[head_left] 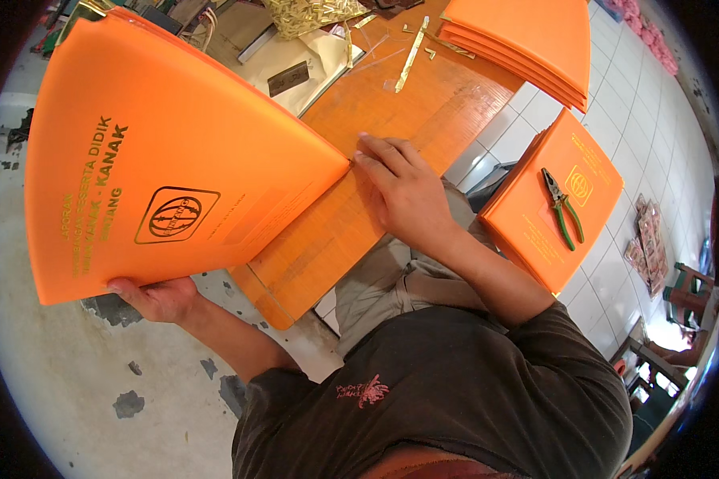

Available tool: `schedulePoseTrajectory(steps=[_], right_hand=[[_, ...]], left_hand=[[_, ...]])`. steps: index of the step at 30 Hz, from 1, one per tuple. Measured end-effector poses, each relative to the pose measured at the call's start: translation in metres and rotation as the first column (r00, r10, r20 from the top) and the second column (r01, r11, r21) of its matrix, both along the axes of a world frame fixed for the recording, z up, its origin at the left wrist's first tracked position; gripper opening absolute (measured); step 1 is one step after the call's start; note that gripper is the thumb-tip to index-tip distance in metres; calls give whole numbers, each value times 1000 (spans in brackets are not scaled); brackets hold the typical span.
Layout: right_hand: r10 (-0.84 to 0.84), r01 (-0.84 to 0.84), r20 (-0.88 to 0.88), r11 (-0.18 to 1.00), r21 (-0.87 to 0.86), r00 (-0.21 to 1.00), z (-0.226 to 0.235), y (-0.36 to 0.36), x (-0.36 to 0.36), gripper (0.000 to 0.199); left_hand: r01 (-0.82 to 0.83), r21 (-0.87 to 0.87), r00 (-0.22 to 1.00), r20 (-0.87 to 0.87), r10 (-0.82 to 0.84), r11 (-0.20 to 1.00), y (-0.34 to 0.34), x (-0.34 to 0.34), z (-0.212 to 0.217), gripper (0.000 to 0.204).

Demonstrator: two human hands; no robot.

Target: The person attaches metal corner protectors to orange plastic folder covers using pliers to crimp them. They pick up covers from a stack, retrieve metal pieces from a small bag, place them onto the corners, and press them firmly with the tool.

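Observation:
A large orange folder (152, 152) with gold print is tilted up at the left, over the table edge. My left hand (158, 299) grips its lower edge, thumb on the front cover and the other fingers mostly behind it. A gold metal corner (84, 17) sits on the folder's upper left tip. My right hand (399, 188) is at the folder's right-hand corner, fingers bent and close together. Its fingertips meet that corner, and any small piece between them is hidden.
Pliers (564, 209) with green handles lie on an orange folder stack (527, 231) at my right. Another stack (527, 40) stands at the table's far end. A bag of gold metal pieces (315, 14) and gold strips (412, 56) lie on the wooden table (447, 104).

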State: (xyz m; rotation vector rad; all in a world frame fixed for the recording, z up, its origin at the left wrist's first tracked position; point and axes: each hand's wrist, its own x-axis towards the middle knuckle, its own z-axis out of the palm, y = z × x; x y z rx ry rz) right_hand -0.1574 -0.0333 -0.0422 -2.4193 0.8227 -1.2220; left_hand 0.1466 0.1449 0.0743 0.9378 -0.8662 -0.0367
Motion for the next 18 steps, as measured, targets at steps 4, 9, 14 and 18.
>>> schedulePoseTrajectory(steps=[4,9,14,18], right_hand=[[17,-21,65,998,61,998,-1,2,-3,45],[29,-34,64,996,87,998,0,0,-6,45],[56,-63,51,988,139,997,-1,-1,-9,44],[58,-65,60,990,123,996,2,-1,-7,45]], left_hand=[[4,-5,1000,8,-4,1000,-1,-3,0,67],[-1,-10,1000,9,1,1000,-1,-6,0,66],[-19,-28,999,-34,18,999,1,-8,-7,65],[1,-54,1000,-4,-1,999,7,2,-16,65]])
